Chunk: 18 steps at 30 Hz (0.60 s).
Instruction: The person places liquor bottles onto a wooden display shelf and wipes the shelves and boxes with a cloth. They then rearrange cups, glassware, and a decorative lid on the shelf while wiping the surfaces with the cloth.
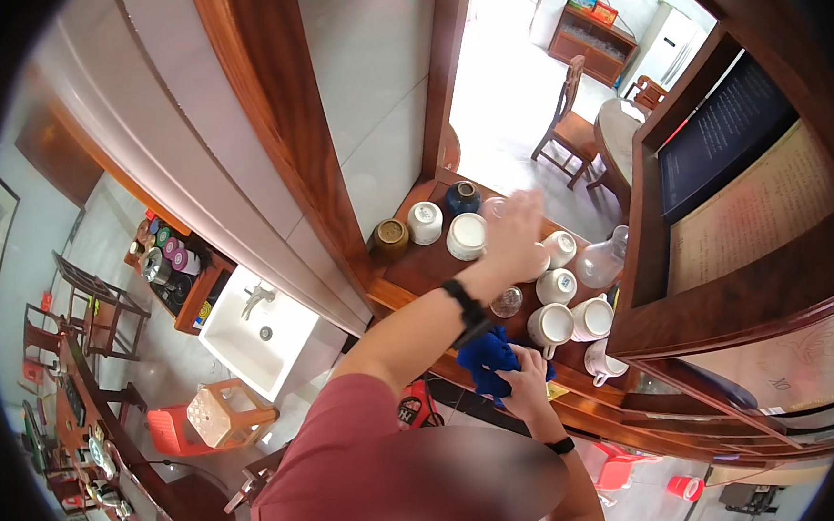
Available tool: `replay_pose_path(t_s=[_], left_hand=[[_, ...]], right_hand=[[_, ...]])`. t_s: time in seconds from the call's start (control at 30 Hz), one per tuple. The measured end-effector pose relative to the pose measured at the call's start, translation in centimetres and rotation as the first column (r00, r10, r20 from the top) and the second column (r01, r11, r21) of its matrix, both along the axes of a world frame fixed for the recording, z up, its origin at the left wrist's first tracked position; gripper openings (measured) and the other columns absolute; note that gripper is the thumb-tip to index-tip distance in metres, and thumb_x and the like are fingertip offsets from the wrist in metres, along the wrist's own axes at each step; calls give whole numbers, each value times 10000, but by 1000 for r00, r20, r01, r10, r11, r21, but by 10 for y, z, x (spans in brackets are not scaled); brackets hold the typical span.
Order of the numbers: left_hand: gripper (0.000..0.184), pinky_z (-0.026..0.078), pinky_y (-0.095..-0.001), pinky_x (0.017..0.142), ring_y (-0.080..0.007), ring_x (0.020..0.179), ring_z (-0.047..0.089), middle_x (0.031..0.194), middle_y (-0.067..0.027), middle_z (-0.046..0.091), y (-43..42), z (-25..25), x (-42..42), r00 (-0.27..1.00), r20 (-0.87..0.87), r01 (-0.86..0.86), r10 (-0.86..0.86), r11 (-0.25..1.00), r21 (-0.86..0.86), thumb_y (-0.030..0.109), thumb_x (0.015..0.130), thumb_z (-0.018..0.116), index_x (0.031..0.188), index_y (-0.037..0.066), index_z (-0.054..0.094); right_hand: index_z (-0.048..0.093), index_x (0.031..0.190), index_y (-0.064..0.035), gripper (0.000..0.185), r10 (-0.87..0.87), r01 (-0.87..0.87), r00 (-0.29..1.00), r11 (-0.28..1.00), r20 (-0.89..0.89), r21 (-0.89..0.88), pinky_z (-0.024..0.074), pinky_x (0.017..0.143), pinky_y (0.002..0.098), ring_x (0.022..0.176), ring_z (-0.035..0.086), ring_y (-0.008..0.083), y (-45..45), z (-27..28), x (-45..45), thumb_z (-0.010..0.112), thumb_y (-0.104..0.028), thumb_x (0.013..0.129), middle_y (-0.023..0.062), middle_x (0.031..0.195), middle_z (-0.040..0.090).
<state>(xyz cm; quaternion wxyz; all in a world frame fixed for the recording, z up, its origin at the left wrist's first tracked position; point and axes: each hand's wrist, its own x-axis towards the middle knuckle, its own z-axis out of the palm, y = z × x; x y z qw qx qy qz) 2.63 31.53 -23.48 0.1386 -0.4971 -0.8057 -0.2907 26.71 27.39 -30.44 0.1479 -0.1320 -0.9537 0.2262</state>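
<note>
My left hand (516,233) reaches over the wooden shelf (427,265) among upturned cups; its fingers are smeared by motion, and a clear glass (495,208) shows beside them. My right hand (530,383) grips a blue cloth (490,363) at the shelf's front edge. Left of my left hand stand a white cup (466,235), another white cup (425,223), a dark blue cup (463,197) and a brown cup (392,234). Several white cups, including a mug (550,326), and a small glass (506,301) are on the right part.
A glass pitcher (603,259) stands at the shelf's back right. Framed panels (729,136) rise on the right. To the left are a white sink (259,332), a stool (232,412) and a red stool (174,430). A chair (571,132) stands beyond the opening.
</note>
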Motion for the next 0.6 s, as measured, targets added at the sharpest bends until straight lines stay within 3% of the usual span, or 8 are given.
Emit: replay_pose_path(t_s=[0.07, 0.13, 0.2, 0.23, 0.33, 0.43, 0.6], left_hand=[[1014, 263, -579, 1103, -347, 1331, 373, 1398, -217, 425, -38, 13, -30, 958, 34, -278, 286, 949, -150, 505, 733, 734, 1478, -8, 277], [1020, 250, -577, 1117, -349, 1351, 355, 1410, -218, 410, -69, 1, -61, 888, -19, -446, 460, 849, -282, 527, 740, 734, 1471, -15, 276], [983, 250, -589, 1102, -382, 1344, 365, 1415, -249, 412, -86, -16, -73, 874, 26, -455, 486, 835, -311, 563, 768, 706, 1437, -41, 314], [954, 286, -575, 1073, -356, 1285, 444, 1355, -229, 486, -89, -12, -76, 864, 110, -405, 491, 809, -426, 590, 797, 677, 1445, -17, 329], [883, 329, -544, 1026, -325, 1207, 521, 1288, -193, 556, -96, -13, -75, 873, 150, -352, 464, 812, -466, 577, 829, 651, 1457, 34, 351], [802, 351, -523, 985, -304, 1132, 566, 1211, -157, 597, -104, -20, -75, 897, 127, -333, 424, 835, -437, 557, 856, 626, 1454, 82, 381], [756, 377, -522, 943, -294, 1103, 570, 1143, -134, 604, -116, -29, -69, 924, 70, -325, 376, 868, -374, 517, 833, 673, 1415, 109, 414]], right_hand=[[775, 884, -182, 340, 10, -10, 1000, 1000, -6, 17, 388, 932, 465, 1147, 507, 334, 2, 0, -1, 764, -106, 553, 86, 1264, 581], [775, 894, -185, 346, 16, -15, 1000, 999, -5, 32, 389, 933, 465, 1147, 507, 333, 0, 0, 0, 760, -104, 558, 82, 1266, 578], [776, 913, -193, 362, 13, -14, 1000, 999, 11, 41, 390, 937, 464, 1147, 505, 331, 0, 2, -1, 753, -98, 564, 73, 1270, 573], [775, 926, -196, 374, 18, -18, 1000, 999, 5, 44, 391, 939, 462, 1150, 503, 330, 0, 3, -1, 753, -101, 565, 69, 1270, 571], [775, 932, -193, 378, 28, -28, 1000, 998, -8, 52, 389, 940, 464, 1151, 502, 329, -1, 5, -1, 750, -101, 566, 69, 1272, 570], [768, 989, -235, 432, 46, -48, 998, 997, 31, 62, 378, 956, 458, 1164, 490, 336, 2, 2, 1, 770, -106, 577, 89, 1267, 553], [767, 985, -224, 436, 34, -35, 999, 998, 28, 57, 373, 983, 475, 1169, 484, 344, 0, -1, 1, 768, -97, 568, 94, 1272, 547]])
